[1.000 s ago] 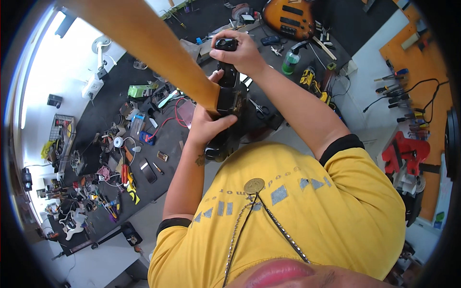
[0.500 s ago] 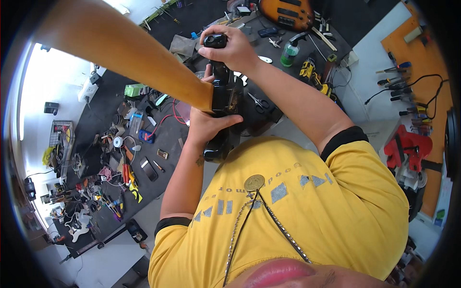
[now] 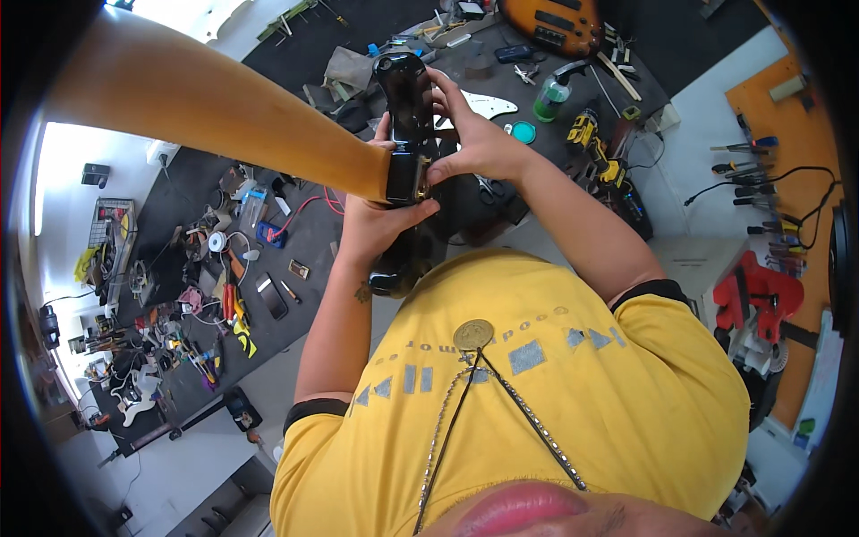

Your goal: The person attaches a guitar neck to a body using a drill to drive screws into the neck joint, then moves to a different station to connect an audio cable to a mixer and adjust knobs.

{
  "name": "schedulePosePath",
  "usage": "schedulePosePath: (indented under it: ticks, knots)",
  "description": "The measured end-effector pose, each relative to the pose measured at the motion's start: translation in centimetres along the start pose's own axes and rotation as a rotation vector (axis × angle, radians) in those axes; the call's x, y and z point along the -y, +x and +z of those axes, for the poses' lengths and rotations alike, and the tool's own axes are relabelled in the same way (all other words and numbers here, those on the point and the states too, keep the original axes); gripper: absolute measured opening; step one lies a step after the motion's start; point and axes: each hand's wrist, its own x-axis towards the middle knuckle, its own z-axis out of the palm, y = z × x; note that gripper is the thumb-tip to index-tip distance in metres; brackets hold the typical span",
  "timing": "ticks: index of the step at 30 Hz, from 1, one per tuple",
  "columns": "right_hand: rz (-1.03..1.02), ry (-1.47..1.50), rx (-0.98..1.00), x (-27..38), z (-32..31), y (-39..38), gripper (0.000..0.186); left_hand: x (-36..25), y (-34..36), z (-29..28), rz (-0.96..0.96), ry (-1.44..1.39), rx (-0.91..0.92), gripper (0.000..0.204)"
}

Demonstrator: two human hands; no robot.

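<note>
A guitar with a glossy black body is held on edge in front of my chest. Its broad wooden neck runs up and out to the upper left. My left hand wraps the place where neck and body join, thumb across the near side and fingertips showing beyond the neck. On the body's right side, my right hand grips with its thumb by a small gold-coloured metal part and its fingers higher up. The guitar's far face is hidden.
On the dark bench lie a white pickguard, a green spray bottle, yellow-black power drills and a sunburst bass body. Loose tools and cables crowd the left side, near a phone. A red clamp-like tool stands at right.
My right hand has slid from the body's top end down to its side near the neck joint. The guitar body has tilted slightly, and more of the white pickguard shows.
</note>
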Motion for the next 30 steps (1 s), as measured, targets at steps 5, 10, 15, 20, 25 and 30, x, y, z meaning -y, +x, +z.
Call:
schedulePosePath:
  ticks: [5,10,15,20,25,30]
  knots:
    - [-0.020,-0.027,-0.091,0.0,1.4,-0.4,0.142,-1.2,0.2,0.6,0.191,0.087,-0.009,0.089]
    - [-0.055,-0.172,-0.135,-0.6,2.2,-1.5,0.135,-0.7,-0.4,0.7,-0.007,0.083,-0.115,0.082]
    - [0.094,0.007,-0.102,-2.8,-2.5,-5.4,0.063,-1.5,-0.6,1.3,0.022,0.055,-0.169,0.082]
    - [0.485,-0.731,-0.802,-15.1,-18.0,-16.3,0.030,-1.2,-0.8,1.9,0.094,0.101,-0.229,0.081]
    - [0.836,-1.251,-0.711,-20.0,-24.6,-20.3,0.059,-0.6,-1.8,1.7,0.008,0.145,-0.297,0.083]
    - [1.094,-1.085,-0.551,-21.0,-25.1,-18.0,0.065,-0.9,-2.3,2.7,-0.037,0.135,-0.390,0.084]
